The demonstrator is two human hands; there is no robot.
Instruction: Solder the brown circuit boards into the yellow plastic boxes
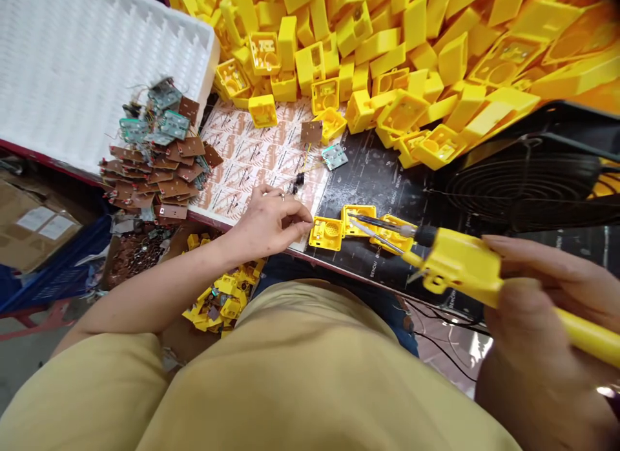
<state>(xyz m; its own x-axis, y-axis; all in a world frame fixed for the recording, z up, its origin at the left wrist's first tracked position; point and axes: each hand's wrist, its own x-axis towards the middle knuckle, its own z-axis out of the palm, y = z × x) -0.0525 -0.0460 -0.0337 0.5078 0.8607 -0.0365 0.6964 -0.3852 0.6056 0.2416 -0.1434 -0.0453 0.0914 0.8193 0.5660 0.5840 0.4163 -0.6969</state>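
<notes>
Here, black worktop reads "BENCH"; right grip clasps yellow soldering iron, left grip unclear.

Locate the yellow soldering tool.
At right in the head view, the yellow soldering tool is in the right hand, aimed left toward open yellow cases.

Yellow soldering iron above yellow cases at the near edge of a black, white-lettered bench; brown-on-white patterned paper; brown and green circuit boards, left edge.
</notes>
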